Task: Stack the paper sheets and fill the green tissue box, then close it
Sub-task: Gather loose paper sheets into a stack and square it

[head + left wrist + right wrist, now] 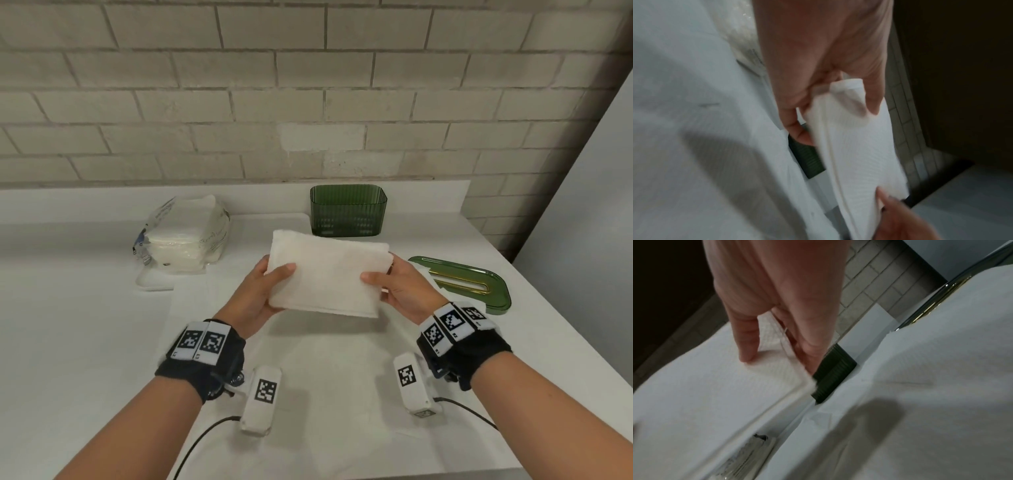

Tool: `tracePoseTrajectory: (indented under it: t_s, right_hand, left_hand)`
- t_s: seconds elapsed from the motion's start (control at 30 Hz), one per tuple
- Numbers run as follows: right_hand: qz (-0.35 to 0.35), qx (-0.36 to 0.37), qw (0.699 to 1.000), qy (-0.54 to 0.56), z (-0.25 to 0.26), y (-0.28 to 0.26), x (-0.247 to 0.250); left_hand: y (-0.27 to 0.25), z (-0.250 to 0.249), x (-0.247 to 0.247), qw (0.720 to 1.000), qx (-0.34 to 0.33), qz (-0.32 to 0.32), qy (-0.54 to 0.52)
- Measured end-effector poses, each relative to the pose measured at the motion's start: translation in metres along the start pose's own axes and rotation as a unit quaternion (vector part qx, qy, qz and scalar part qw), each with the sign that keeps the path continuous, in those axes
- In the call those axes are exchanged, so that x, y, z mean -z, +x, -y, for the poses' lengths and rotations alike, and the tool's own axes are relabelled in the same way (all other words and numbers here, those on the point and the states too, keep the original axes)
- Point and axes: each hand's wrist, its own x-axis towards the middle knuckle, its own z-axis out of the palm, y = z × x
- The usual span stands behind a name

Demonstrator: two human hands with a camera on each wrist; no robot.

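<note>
Both hands hold a folded stack of white paper sheets above the counter, in front of the green tissue box. My left hand grips its left end, thumb on top and fingers beneath. My right hand grips the right end the same way. The left wrist view shows the stack pinched between thumb and fingers. In the right wrist view the thumb presses the stack. The green ribbed tissue box stands open and empty near the wall. Its green lid with a gold-rimmed slot lies to the right.
A torn plastic pack of white paper sheets sits at the back left. A loose white sheet lies spread on the white counter beneath my hands. A brick wall stands behind; the counter's right edge runs close to the lid.
</note>
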Motion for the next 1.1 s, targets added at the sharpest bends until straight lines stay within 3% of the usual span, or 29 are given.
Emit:
tracePoseTrajectory:
  t_s: [0.13, 0.27, 0.43, 0.5, 0.67, 0.87, 0.97, 1.1]
  right_hand:
    - [-0.005, 0.043, 0.998, -0.041, 0.005, 0.001, 0.001]
    - [-0.005, 0.070, 0.994, -0.079, 0.003, 0.001, 0.004]
    - [-0.012, -0.023, 0.983, -0.183, -0.025, -0.001, 0.015]
    - [-0.020, -0.036, 0.977, -0.208, -0.033, -0.001, 0.012]
    - [-0.012, -0.006, 0.995, -0.100, -0.024, 0.005, 0.007]
    - [-0.013, -0.048, 0.979, -0.198, -0.032, 0.004, 0.014]
    - [-0.032, 0.003, 0.991, -0.127, -0.026, 0.008, 0.011]
    - [-0.036, -0.009, 0.995, -0.090, -0.024, 0.013, 0.021]
  left_hand:
    - [0.001, 0.004, -0.003, 0.991, -0.005, 0.021, 0.129]
    - [0.001, 0.007, -0.002, 0.985, -0.051, 0.012, 0.167]
    - [0.002, 0.028, 0.004, 0.958, 0.068, 0.059, 0.273]
    - [0.004, 0.033, 0.001, 0.948, 0.076, 0.054, 0.304]
    - [0.009, 0.028, 0.001, 0.964, 0.028, 0.005, 0.265]
    - [0.007, 0.033, 0.004, 0.966, 0.013, 0.000, 0.260]
    - [0.008, 0.028, 0.002, 0.973, -0.007, -0.022, 0.231]
    - [0.010, 0.024, 0.007, 0.975, 0.035, -0.018, 0.217]
